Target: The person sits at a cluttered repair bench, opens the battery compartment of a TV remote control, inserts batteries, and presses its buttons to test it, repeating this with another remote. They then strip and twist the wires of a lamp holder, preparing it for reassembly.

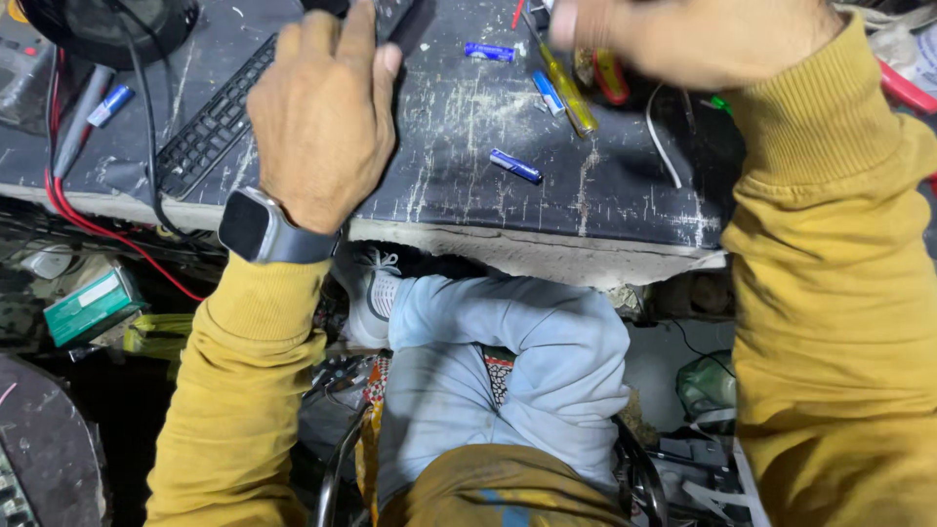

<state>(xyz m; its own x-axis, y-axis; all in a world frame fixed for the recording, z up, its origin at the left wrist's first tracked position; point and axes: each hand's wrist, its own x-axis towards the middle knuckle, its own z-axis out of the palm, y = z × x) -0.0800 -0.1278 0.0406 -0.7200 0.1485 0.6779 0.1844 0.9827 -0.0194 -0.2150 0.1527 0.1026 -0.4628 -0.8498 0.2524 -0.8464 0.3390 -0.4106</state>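
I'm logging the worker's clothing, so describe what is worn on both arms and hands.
Both arms wear mustard-yellow knit sleeves with ribbed cuffs, the left sleeve and the right sleeve. The left wrist carries a smartwatch with a dark rectangular face and a dark band. The left hand and right hand are bare, without gloves; no rings show.

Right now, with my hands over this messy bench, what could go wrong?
Three risks, likely minor:
1. Loose batteries lie near the bench edge; a sweep of the right hand could roll one off.
2. The left hand covers part of a dark device beside the keyboard; a nudge could shift either.
3. The red wire hangs over the edge and could snag a sleeve.
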